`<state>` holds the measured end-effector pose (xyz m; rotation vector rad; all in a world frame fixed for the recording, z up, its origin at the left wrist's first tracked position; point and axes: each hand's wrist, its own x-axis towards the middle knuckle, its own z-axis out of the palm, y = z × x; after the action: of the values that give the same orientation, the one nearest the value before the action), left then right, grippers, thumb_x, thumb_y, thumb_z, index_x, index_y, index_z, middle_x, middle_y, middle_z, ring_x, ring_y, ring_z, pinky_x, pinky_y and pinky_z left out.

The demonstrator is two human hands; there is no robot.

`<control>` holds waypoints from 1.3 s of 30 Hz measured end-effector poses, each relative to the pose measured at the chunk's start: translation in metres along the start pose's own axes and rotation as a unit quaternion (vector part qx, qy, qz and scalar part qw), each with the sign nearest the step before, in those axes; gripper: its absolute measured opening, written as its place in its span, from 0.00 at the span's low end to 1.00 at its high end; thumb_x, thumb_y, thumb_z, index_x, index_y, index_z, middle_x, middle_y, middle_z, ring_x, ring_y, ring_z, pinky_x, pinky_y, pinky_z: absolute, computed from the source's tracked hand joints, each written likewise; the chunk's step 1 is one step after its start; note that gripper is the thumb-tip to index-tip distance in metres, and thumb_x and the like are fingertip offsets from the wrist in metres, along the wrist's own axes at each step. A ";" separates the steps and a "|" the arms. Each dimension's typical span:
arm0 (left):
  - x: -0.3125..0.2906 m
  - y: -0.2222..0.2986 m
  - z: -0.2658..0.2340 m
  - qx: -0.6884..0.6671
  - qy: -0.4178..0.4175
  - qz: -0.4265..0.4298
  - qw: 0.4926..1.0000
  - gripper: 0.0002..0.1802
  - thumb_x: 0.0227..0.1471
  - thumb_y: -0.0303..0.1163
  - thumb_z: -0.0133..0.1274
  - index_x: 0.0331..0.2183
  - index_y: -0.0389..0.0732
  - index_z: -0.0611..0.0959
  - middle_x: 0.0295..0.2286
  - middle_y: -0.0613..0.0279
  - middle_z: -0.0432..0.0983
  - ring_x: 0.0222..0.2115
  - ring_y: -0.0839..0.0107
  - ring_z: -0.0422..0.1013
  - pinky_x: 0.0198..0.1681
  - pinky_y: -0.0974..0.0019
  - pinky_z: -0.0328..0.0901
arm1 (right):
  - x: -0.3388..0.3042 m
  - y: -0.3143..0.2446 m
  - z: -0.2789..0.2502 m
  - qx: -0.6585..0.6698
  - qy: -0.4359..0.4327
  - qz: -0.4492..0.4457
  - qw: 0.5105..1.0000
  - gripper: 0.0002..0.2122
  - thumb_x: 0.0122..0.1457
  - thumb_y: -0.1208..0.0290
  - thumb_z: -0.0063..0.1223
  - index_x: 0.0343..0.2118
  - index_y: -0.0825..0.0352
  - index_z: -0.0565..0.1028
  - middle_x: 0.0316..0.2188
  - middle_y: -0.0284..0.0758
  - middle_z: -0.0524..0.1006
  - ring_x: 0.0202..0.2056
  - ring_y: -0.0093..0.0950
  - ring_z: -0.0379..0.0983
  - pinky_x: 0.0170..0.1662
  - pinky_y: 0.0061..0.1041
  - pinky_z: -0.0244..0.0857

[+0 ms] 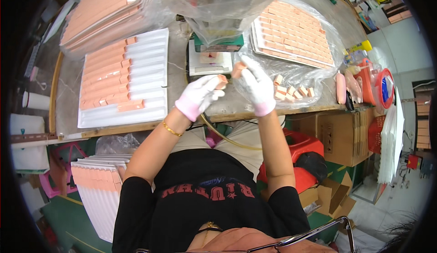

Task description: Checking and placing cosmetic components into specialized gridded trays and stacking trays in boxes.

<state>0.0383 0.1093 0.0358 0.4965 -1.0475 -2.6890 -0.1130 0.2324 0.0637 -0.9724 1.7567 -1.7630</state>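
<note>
Blocks are the centre of the scene: each gloved hand pinches one small salmon-pink block above the front part of the desk. The left hand has its grip closed on the left block, held at the fingertips, and the right hand has its grip closed on the right block; the two pieces are near each other but apart. Just behind them stands a small white scale-like device, partly under a clear plastic bag. To the right, loose pink blocks lie inside another clear bag, beside a full tray of blocks. To the left lies a white grooved tray; its upper left part holds rows of blocks, while most grooves on its right and bottom are bare, so I judge the filling is less than half done. Finished stacked trays lie behind it, and more trays stand below the desk edge. What the device shows is hidden by the bag, the fisheye rim cuts off the corners, and the small objects at the far right are hard to make out.
</note>
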 end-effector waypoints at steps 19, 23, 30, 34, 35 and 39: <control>-0.100 0.088 -0.065 0.884 0.143 0.127 0.427 0.26 0.36 0.32 0.61 0.42 0.40 0.76 0.43 0.51 0.69 0.47 0.49 0.62 0.48 0.53 0.62 | 0.070 0.060 0.005 -0.361 -0.030 -0.145 0.921 0.15 0.39 0.67 0.64 0.30 0.68 0.77 0.37 0.43 0.72 0.40 0.41 0.68 0.45 0.33 0.64; -0.126 0.089 -0.115 0.922 0.161 0.091 0.341 0.21 0.36 0.31 0.60 0.38 0.41 0.78 0.43 0.53 0.69 0.50 0.46 0.59 0.49 0.50 0.60 | 0.073 0.042 0.049 -0.295 0.057 -0.113 0.947 0.20 0.38 0.59 0.64 0.34 0.64 0.78 0.44 0.41 0.72 0.46 0.41 0.66 0.50 0.35 0.61; -0.132 0.104 -0.110 0.885 0.158 0.195 0.393 0.12 0.39 0.27 0.60 0.29 0.39 0.75 0.40 0.53 0.71 0.48 0.53 0.65 0.47 0.55 0.61 | 0.049 -0.021 -0.059 -0.567 0.050 0.155 0.808 0.26 0.47 0.47 0.53 0.38 0.68 0.75 0.37 0.45 0.76 0.41 0.39 0.73 0.46 0.35 0.65; -0.098 0.089 -0.093 0.586 0.190 0.206 0.761 0.17 0.45 0.29 0.60 0.39 0.37 0.77 0.32 0.64 0.76 0.34 0.76 0.70 0.39 0.70 0.65 | 0.029 0.009 -0.097 -0.688 -0.014 0.207 0.695 0.19 0.52 0.53 0.48 0.37 0.66 0.75 0.33 0.43 0.77 0.39 0.41 0.73 0.44 0.36 0.65; -0.084 0.083 -0.085 0.557 0.153 0.218 0.786 0.19 0.46 0.29 0.59 0.42 0.36 0.77 0.32 0.65 0.75 0.34 0.75 0.70 0.40 0.71 0.65 | 0.028 0.020 -0.096 -0.685 -0.022 0.197 0.701 0.19 0.52 0.53 0.48 0.37 0.66 0.75 0.33 0.43 0.77 0.39 0.41 0.73 0.44 0.36 0.65; -0.043 0.053 -0.027 0.387 0.088 0.090 0.913 0.25 0.52 0.33 0.54 0.50 0.35 0.71 0.29 0.67 0.73 0.28 0.82 0.67 0.33 0.77 0.64 | 0.007 -0.004 -0.036 -0.276 -0.012 -0.114 0.954 0.16 0.52 0.70 0.52 0.46 0.64 0.73 0.37 0.41 0.75 0.41 0.37 0.70 0.47 0.32 0.63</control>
<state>0.0925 0.0679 0.0632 0.7029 -1.9705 -1.9356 -0.1439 0.2510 0.0709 -1.4629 2.2541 -1.3874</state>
